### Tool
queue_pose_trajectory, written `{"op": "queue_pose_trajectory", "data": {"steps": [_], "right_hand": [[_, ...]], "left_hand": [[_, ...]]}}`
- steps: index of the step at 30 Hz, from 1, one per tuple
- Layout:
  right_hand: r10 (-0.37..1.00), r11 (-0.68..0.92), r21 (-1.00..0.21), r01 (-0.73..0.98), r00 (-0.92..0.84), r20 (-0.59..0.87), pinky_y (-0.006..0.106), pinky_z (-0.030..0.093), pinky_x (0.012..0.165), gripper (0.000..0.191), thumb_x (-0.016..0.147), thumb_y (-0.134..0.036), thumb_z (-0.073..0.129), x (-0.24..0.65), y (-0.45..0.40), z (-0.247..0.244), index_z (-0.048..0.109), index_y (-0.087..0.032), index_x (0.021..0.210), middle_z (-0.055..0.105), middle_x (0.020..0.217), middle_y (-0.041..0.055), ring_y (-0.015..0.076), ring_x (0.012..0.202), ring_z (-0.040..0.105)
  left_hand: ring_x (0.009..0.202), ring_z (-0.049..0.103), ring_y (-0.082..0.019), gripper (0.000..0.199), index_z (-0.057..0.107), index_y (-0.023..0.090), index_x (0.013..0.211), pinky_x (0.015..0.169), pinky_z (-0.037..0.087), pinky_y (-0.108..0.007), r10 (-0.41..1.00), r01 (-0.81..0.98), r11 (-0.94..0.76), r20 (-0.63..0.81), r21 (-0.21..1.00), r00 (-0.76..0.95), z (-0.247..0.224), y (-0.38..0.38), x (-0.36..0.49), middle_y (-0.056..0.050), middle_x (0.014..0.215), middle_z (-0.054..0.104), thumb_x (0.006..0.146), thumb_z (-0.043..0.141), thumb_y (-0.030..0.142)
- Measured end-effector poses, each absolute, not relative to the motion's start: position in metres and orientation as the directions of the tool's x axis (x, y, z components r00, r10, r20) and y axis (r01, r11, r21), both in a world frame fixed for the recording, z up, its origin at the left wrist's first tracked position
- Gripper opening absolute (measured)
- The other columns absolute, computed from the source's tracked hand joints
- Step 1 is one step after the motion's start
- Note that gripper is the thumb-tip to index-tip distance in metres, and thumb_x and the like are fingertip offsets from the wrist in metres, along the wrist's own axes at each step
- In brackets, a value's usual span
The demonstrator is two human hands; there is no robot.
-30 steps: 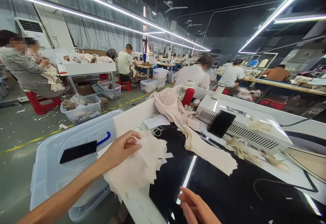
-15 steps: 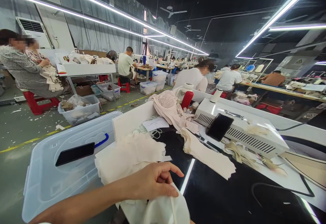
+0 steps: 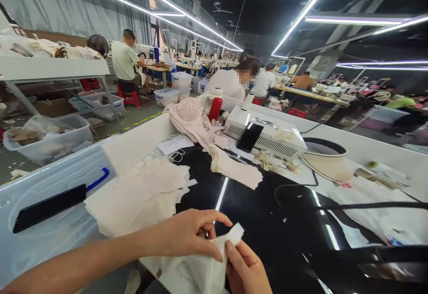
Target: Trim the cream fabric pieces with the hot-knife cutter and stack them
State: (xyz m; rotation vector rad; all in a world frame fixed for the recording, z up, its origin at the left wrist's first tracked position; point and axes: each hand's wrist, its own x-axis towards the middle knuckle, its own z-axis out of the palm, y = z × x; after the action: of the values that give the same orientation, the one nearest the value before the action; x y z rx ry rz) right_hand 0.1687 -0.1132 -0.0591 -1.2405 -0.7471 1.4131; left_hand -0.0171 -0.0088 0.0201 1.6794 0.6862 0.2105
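Note:
Near the front edge of the glossy black work surface (image 3: 267, 222), both my hands hold one cream fabric piece (image 3: 214, 271). My left hand (image 3: 192, 236) comes in from the left and grips the cloth between thumb and curled fingers, its index finger stretched out above. Close beside it, my right hand (image 3: 245, 265) pinches the cloth's upper corner between thumb and fingers. A short flap of the fabric sticks up past the right fingertips. A loose pile of similar cream fabric pieces (image 3: 143, 191) lies just beyond my left forearm.
A beige bra (image 3: 187, 113) and a cream strip (image 3: 234, 167) lie farther back. Behind them stand a red thread cone (image 3: 216, 108) and a white vented box (image 3: 267, 135) bearing a phone (image 3: 250, 137). Another phone (image 3: 50, 207) rests on a plastic lid at left. Co-workers sit beyond.
The view has turned to the right. My right hand has come up into view and now pinches the fabric's corner beside my left hand, which keeps its hold.

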Motion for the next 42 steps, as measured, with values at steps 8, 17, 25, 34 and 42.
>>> {"op": "queue_pose_trajectory", "data": {"steps": [8,17,25,34,42], "right_hand": [[0.876,-0.1,-0.979,-0.18,0.451,-0.172,0.021,0.03,0.043,0.049,0.069,-0.062,0.089,0.201,-0.083,-0.031,0.067,-0.018,0.07,0.054,0.058,-0.0029,0.0068,0.049,0.038],[0.918,-0.018,-0.966,0.258,0.386,0.086,0.028,0.061,0.064,0.025,0.085,-0.046,0.079,0.217,-0.103,-0.044,0.084,-0.022,0.092,0.081,0.086,0.006,0.0196,0.069,0.072],[0.953,0.175,-0.844,0.507,0.129,0.275,0.034,0.065,0.094,0.022,0.099,-0.032,0.06,0.212,-0.121,-0.07,0.082,-0.029,0.105,0.082,0.114,0.0065,0.0237,0.105,0.078],[0.871,0.23,-0.38,0.896,-0.015,0.491,0.039,0.066,0.09,0.034,0.104,-0.024,0.053,0.217,-0.125,-0.075,0.068,-0.027,0.135,0.077,0.13,0.0078,0.025,0.108,0.078],[0.895,0.096,-0.659,0.746,0.225,0.385,0.02,0.061,0.068,0.023,0.103,-0.04,0.06,0.23,-0.178,-0.069,0.075,-0.033,0.119,0.078,0.089,-0.0003,0.0141,0.071,0.074]], "left_hand": [[0.093,0.065,-0.019,0.016,0.069,0.026,0.114,0.078,0.042,-0.029,0.641,0.5,-0.639,0.045,0.585,0.766,0.011,0.032,-0.021,0.001,0.106,0.071,0.103,0.059,0.033],[0.077,0.064,-0.017,0.024,0.072,0.023,0.1,0.063,0.036,-0.029,0.443,0.417,-0.856,0.019,0.305,0.896,-0.008,0.034,-0.031,0.0,0.091,0.069,0.109,0.058,0.041],[0.101,0.067,-0.02,0.027,0.071,0.018,0.107,0.092,0.053,-0.034,0.331,0.21,-0.904,0.299,0.371,0.895,-0.033,0.021,0.004,-0.007,0.108,0.072,0.113,0.045,0.024],[0.113,0.067,-0.025,0.012,0.067,0.017,0.108,0.103,0.054,-0.041,0.291,0.215,-0.937,0.277,0.276,0.916,-0.049,0.01,0.023,-0.008,0.119,0.072,0.106,0.055,0.013],[0.124,0.065,-0.025,0.018,0.066,0.018,0.121,0.111,0.052,-0.041,0.29,0.203,-0.931,0.276,0.304,0.916,-0.057,0.008,0.017,-0.007,0.131,0.071,0.104,0.061,0.014]]}}
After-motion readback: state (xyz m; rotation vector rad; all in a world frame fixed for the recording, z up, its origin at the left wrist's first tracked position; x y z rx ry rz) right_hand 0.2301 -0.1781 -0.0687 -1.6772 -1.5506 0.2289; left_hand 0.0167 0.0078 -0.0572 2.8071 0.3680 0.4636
